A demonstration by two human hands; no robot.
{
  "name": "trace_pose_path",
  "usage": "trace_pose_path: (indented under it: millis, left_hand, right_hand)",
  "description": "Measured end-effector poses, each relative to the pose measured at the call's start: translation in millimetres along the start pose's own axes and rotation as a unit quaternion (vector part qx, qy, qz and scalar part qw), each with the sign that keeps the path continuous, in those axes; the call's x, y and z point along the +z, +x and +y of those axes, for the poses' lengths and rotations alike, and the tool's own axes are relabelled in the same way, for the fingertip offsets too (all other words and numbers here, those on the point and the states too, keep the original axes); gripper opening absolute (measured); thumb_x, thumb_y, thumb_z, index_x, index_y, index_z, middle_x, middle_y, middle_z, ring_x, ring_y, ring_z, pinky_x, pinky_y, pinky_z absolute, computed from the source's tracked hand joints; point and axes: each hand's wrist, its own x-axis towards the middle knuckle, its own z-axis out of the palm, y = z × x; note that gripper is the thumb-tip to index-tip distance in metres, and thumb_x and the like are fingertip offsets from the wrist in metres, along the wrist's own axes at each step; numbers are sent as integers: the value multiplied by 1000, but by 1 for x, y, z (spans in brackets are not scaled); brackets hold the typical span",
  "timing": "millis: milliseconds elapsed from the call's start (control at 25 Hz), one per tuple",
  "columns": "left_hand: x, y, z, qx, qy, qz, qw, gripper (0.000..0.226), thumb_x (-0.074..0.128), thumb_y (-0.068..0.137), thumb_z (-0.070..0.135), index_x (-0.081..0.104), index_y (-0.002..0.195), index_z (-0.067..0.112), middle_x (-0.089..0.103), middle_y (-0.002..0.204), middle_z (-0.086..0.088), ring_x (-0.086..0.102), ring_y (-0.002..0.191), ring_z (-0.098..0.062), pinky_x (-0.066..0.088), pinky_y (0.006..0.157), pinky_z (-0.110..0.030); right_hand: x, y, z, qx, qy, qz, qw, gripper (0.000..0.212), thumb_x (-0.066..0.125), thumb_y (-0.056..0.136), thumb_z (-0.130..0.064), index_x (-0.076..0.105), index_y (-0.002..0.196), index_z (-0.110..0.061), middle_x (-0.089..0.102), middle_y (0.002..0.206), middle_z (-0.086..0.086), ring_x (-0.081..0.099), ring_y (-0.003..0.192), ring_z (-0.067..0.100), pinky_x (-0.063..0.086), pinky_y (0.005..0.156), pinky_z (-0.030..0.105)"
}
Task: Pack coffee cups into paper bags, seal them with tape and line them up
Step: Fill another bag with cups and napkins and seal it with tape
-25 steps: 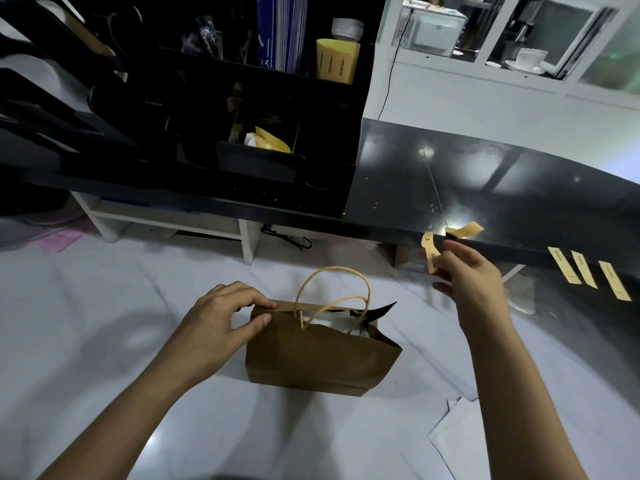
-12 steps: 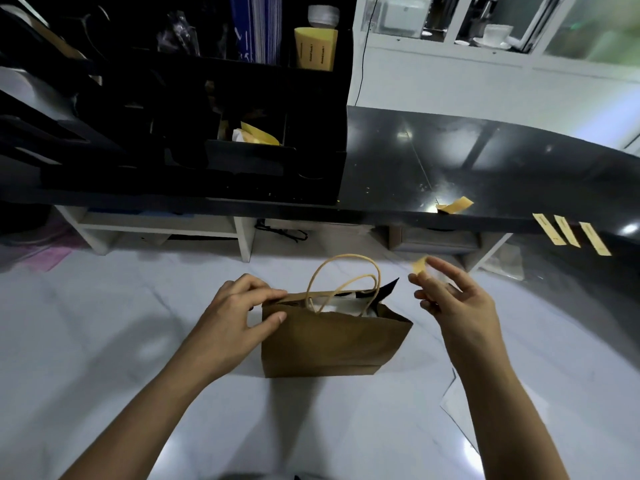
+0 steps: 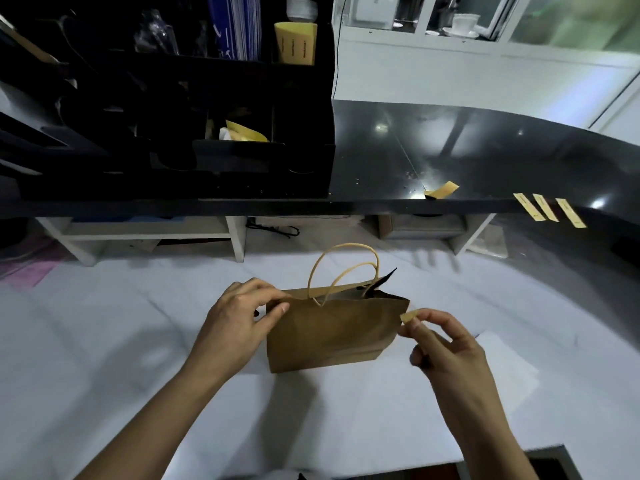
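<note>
A brown paper bag (image 3: 332,332) with twisted paper handles (image 3: 343,271) stands on the white table (image 3: 104,358). My left hand (image 3: 239,320) pinches the bag's top left edge. My right hand (image 3: 446,344) holds a short strip of yellow tape (image 3: 408,315) between thumb and fingers, just beside the bag's upper right corner. The mouth of the bag is pressed mostly flat; something dark pokes out at its right end. No cup is visible inside.
A raised black counter (image 3: 467,157) runs behind the table, with one curled tape strip (image 3: 443,190) and three more strips (image 3: 550,211) stuck at its front edge. A black organiser (image 3: 173,133) with papers stands on the left. White paper sheets (image 3: 509,368) lie right of the bag.
My right hand pulled a tape strip off the counter edge and brought it down to the bag's right corner. My left hand stayed on the bag's top left edge.
</note>
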Motion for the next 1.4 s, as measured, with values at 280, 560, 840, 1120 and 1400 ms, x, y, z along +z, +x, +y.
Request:
trace_pose_path:
  millis: [280,560,840,1120,1400]
  left_hand:
    - [-1,-3,-1,16,-19,-4,1000,7,71,93,25,73,97,30,63,96,21,62,90,-4,49,75,-20]
    - [2,-10,-2,-16,-70,15,997,13,76,88,20,78,99,27,66,94,21,63,93,-2,50,75,-12]
    - [2,-18,0,-29,-106,26,994,14,80,84,20,76,92,31,67,89,21,65,92,-2,52,74,-13]
    - [0,-23,3,-19,-122,29,992,14,73,82,35,76,93,28,66,89,23,65,91,-1,55,72,-14]
    - [0,-26,4,-26,-128,45,990,12,80,84,22,73,92,27,68,87,20,67,90,-3,55,73,-15]
  right_hand:
    - [37,-23,13,13,33,-30,999,10,72,92,-12,75,88,-21,71,75,4,48,57,16,42,58,23]
    - [84,-31,20,-1,30,-57,998,14,79,87,-9,82,90,-22,76,78,4,62,62,6,43,54,11]
    - [116,-30,30,51,81,-6,995,35,85,81,-9,52,93,-11,78,81,11,70,67,10,48,56,14]
    - [140,-17,25,55,132,1,990,48,85,81,-10,38,80,-18,75,79,11,65,64,9,48,57,18]
    - [147,-8,28,59,76,32,995,40,88,79,-16,53,88,0,77,76,2,75,72,14,53,61,18]
